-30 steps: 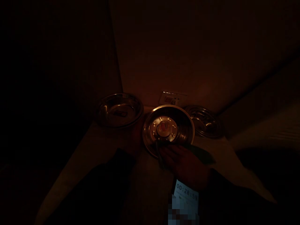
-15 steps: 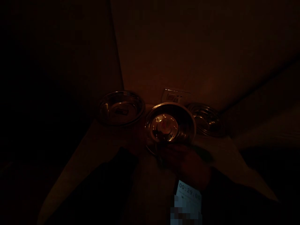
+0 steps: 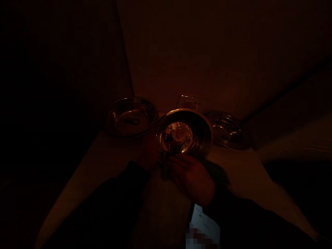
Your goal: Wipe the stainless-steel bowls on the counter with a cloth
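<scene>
In the dim head view, a shiny metal bowl (image 3: 201,138) is tilted toward me, with a reddish label on its inner bottom. My left hand (image 3: 149,154) is at the bowl's left side and seems to grip its rim, though its fingers are mostly lost in the dark. Across the bowl's near rim lies my right hand (image 3: 193,178), fingers together and pressing a dark green cloth (image 3: 218,172) against it. Part of the cloth also shows left of the right fingertips.
A wide metal basin (image 3: 129,129) stands at the table's back left, and stacked metal dishes (image 3: 229,133) at the back right. A socket plate (image 3: 192,102) is on the wall behind. Near the front edge of the table (image 3: 246,176) glows a phone (image 3: 204,221), partly pixelated.
My right hand has slid left along the bowl's near rim with the cloth. The bowl sits slightly further left in view, as does the whole scene.
</scene>
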A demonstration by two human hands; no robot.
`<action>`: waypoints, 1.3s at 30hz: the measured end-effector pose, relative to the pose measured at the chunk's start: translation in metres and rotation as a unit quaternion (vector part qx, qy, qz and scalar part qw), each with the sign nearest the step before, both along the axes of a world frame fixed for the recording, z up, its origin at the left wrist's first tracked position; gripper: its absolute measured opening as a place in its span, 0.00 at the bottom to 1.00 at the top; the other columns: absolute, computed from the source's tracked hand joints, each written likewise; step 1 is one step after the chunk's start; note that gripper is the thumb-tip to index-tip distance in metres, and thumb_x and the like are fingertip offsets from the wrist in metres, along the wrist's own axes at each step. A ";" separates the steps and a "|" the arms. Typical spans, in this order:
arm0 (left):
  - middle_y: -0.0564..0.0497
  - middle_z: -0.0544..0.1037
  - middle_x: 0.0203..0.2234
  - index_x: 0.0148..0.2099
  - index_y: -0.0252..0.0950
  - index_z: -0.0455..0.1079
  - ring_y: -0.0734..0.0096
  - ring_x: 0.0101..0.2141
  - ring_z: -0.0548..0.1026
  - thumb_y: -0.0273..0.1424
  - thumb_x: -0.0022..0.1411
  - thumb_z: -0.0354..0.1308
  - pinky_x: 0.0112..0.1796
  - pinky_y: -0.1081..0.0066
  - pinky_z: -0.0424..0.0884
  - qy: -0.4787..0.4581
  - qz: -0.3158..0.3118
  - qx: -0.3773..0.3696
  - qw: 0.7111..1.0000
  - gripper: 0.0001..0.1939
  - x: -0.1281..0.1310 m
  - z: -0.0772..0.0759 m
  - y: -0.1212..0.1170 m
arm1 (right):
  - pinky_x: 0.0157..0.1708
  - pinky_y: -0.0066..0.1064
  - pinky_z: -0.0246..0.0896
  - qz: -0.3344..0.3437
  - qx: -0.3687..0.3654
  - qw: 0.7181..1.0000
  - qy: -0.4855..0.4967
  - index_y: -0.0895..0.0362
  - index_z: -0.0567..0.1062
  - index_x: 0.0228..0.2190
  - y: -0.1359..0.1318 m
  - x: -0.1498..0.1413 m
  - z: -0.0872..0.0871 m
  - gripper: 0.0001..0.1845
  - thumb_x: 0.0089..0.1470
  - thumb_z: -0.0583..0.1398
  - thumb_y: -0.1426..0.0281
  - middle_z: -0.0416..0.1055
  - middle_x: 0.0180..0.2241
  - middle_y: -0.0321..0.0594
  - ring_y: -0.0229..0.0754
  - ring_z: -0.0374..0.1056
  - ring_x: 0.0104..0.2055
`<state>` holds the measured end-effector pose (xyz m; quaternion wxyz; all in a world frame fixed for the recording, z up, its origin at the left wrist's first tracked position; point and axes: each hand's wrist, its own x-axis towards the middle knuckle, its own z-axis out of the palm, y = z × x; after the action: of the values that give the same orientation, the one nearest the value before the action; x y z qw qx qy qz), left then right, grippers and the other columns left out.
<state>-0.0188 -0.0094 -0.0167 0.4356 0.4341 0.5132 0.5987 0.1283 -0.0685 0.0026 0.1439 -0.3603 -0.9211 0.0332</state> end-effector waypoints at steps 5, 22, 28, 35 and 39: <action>0.52 0.76 0.28 0.31 0.38 0.69 0.68 0.32 0.73 0.49 0.63 0.44 0.36 0.67 0.69 0.026 -0.007 0.000 1.000 0.23 -0.001 0.007 -0.002 | 0.43 0.39 0.64 0.049 -0.003 0.996 -0.072 0.57 0.74 0.41 0.008 0.046 0.015 0.14 0.54 0.56 0.79 0.75 0.44 0.42 0.45 0.69 0.45; 0.51 0.76 0.25 0.30 0.37 0.68 0.69 0.28 0.73 0.42 0.65 0.43 0.31 0.70 0.71 0.027 0.014 -0.020 0.999 0.19 0.003 0.017 -0.007 | 0.41 0.34 0.63 -0.013 -0.059 0.998 -0.031 0.59 0.74 0.39 0.006 0.009 0.013 0.08 0.56 0.56 0.75 0.72 0.38 0.43 0.43 0.65 0.41; 0.52 0.77 0.29 0.33 0.37 0.69 0.68 0.35 0.74 0.49 0.63 0.45 0.40 0.67 0.70 -0.021 -0.010 0.028 0.999 0.22 0.008 0.007 0.001 | 0.41 0.38 0.64 0.014 -0.042 0.996 -0.082 0.59 0.74 0.38 0.005 0.048 0.016 0.09 0.54 0.58 0.78 0.73 0.37 0.43 0.46 0.66 0.41; 0.53 0.72 0.21 0.26 0.38 0.66 0.71 0.25 0.69 0.43 0.65 0.44 0.28 0.71 0.66 -0.028 0.004 -0.053 0.998 0.21 0.007 0.015 -0.004 | 0.43 0.37 0.64 -0.034 -0.042 0.995 0.082 0.61 0.74 0.39 0.006 -0.011 0.003 0.10 0.57 0.54 0.75 0.71 0.39 0.47 0.45 0.66 0.42; 0.52 0.75 0.23 0.28 0.36 0.68 0.72 0.26 0.70 0.45 0.65 0.43 0.30 0.71 0.68 -0.056 -0.020 -0.027 0.998 0.22 0.003 0.013 -0.005 | 0.40 0.36 0.65 0.029 -0.046 0.998 0.013 0.60 0.74 0.39 0.007 0.015 0.008 0.09 0.56 0.55 0.75 0.73 0.39 0.45 0.45 0.67 0.40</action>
<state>-0.0154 -0.0143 -0.0039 0.4873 0.3983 0.4950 0.5991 0.1429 -0.0613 0.0109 0.1378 -0.3395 -0.9266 0.0847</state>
